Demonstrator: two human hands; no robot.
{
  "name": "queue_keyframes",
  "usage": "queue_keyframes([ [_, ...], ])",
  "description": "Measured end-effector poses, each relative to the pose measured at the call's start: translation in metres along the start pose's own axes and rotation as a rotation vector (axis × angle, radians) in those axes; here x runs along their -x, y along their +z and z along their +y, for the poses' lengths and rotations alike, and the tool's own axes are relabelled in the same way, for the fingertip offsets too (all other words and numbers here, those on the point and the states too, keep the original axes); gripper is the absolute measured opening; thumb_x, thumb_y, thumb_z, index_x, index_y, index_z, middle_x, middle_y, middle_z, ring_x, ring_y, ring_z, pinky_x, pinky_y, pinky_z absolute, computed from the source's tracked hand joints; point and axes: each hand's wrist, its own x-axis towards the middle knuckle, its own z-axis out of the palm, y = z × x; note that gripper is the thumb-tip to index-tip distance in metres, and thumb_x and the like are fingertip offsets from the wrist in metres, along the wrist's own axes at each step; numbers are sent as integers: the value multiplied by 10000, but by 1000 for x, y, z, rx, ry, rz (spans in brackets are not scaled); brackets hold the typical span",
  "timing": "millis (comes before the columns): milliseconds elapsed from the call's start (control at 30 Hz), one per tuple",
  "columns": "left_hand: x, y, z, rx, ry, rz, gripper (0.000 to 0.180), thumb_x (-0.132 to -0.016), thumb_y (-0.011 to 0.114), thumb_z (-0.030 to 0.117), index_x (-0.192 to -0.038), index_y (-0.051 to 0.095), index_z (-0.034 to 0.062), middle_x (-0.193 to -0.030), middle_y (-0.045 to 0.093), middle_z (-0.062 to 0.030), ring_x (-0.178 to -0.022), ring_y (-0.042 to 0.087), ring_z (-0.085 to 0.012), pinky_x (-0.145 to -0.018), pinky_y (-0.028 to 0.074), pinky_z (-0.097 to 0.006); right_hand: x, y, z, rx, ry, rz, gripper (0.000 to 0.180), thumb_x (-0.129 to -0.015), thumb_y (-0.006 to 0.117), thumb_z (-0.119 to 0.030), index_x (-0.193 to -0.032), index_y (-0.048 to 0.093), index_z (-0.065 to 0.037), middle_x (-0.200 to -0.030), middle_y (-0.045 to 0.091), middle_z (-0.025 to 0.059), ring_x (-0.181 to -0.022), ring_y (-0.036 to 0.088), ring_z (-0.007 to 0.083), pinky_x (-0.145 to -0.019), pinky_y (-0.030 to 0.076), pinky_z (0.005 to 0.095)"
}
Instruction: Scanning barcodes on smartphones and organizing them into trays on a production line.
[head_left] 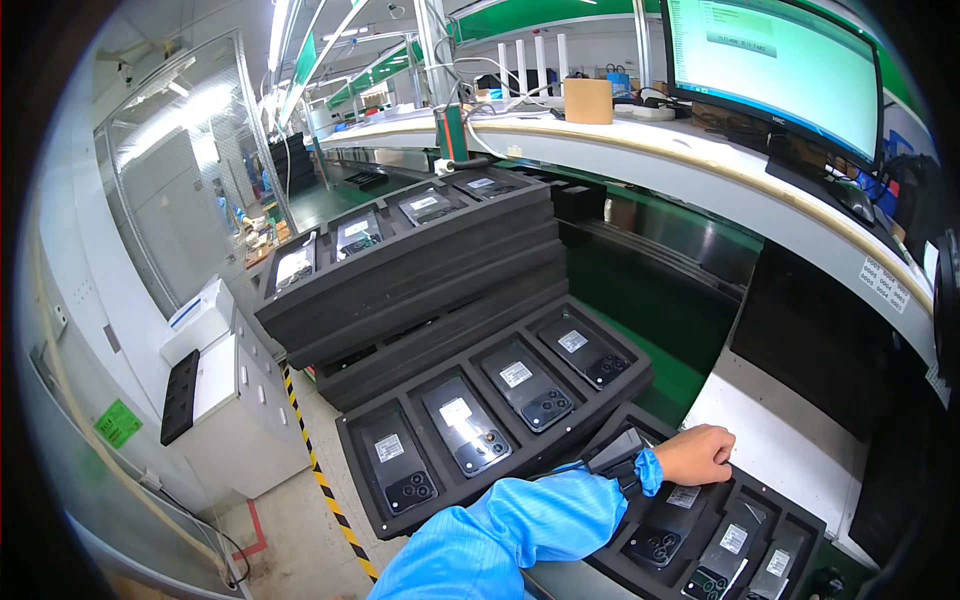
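My left arm, in a blue sleeve with a dark strapped device [615, 452] at the wrist, reaches rightward across a near black foam tray [793, 508]. My left hand [697, 455] is closed above this tray, its knuckles up; whatever its fingers hold is hidden. Just below the hand lies a dark phone [660, 535], back up, with a white label and a camera block. Beside it, further right, sit another phone [728, 545] and a phone [778, 566] at the tray's end. The sleeve covers part of the tray. My right hand does not show.
Another foam tray [545, 448] with several labelled phones lies to the left. Behind it rises a tall stack of foam trays [440, 265], phones on top. A bench [690, 150] with a monitor [780, 70] runs along the right. A white cabinet [250, 410] stands left.
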Motion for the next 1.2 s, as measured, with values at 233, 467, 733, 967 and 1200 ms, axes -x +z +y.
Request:
queue_keyframes([
  [233,3,-6,-7,76,-6,-12,300,-791,698,151,-1019,540,35,-904,660,-149,-882,659,-293,-811,522,-376,19,-22,-56,-64,-97,-14,515,-916,755,-351,-1196,659,70,-1181,683,237,-1041,668,289,-889,525,351],
  [467,-5,-1,-14,248,81,-76,174,-828,663,55,-986,600,19,-866,631,-51,-827,608,-132,-747,518,-315,39,-38,-61,-321,-193,108,473,-918,763,-177,-1258,578,93,-1200,677,190,-1035,663,260,-915,537,353],
  [733,8,-27,-16,425,-61,-101,286,-739,532,-68,-995,649,-15,-969,694,-75,-927,652,-152,-882,522,-298,-65,-71,26,-1035,119,528,533,-996,631,-280,-1451,445,-76,-1023,597,40,-829,525,97,-694,463,282],
  [967,-8,-14,-8,386,-31,-135,273,-751,536,-51,-996,650,-12,-975,711,-83,-927,664,-153,-848,518,-278,-116,-153,58,-1128,311,629,367,-978,625,-475,-1081,646,-124,-904,625,-27,-652,488,51,-540,388,227],
  [1200,-3,-19,-10,378,-29,-132,263,-759,555,-37,-1004,647,-15,-995,702,-78,-919,651,-147,-843,519,-287,-139,-171,138,-734,305,773,319,-1008,607,-393,-1021,725,-96,-633,517,-48,-480,401,50,-404,304,241],
])
